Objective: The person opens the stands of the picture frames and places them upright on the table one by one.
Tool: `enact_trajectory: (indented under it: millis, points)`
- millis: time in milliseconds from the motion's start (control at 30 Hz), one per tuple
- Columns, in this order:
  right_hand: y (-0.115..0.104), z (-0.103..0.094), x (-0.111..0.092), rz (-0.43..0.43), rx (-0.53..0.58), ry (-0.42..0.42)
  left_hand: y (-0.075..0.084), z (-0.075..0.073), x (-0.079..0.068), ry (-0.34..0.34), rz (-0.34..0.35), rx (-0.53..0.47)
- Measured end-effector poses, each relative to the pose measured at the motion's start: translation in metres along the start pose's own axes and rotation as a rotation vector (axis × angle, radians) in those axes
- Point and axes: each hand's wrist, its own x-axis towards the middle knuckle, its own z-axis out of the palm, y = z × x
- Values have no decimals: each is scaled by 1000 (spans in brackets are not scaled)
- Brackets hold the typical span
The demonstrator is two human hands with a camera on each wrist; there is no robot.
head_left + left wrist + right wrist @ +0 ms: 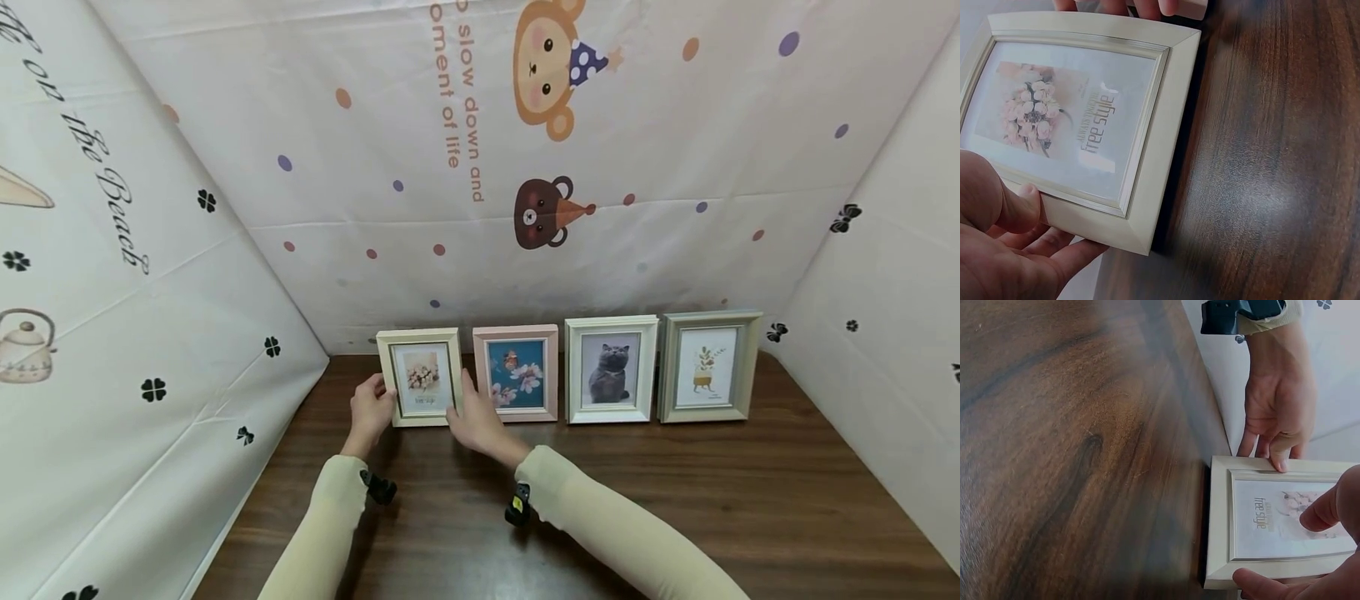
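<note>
A cream picture frame (422, 417) with a bouquet print and "free style" lettering stands upright, leaning back, at the left end of a row. My left hand (371, 408) pinches its left side, the thumb in front and the other fingers at the side and behind, plain in the left wrist view. Fingers of my right hand (476, 421) touch its right side. In the right wrist view the right thumb (1322, 515) overlaps the print. Just right of that hand stands a pink frame (551, 375) with a blossom picture, partly hidden by the hand.
Further right stand a white frame (611, 417) with a grey cat picture and a greyish-beige frame (746, 367) with a plant drawing. All are on a dark wooden table (675, 500). White printed cloth (337, 167) walls rise behind and at both sides.
</note>
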Motion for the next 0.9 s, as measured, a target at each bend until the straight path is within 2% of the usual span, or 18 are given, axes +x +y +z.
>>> enact_trajectory:
  millis: [233,367,567,900]
  points:
    - [4,8,0,-17,25,42,0,1,5,-5,-11,7]
    - [4,9,3,2,49,57,3,3,8,-11,-19,4]
    - [2,8,4,48,56,43,4,5,10,-16,-32,9]
    - [1,7,2,63,57,32,-1,6,10,-36,-56,2]
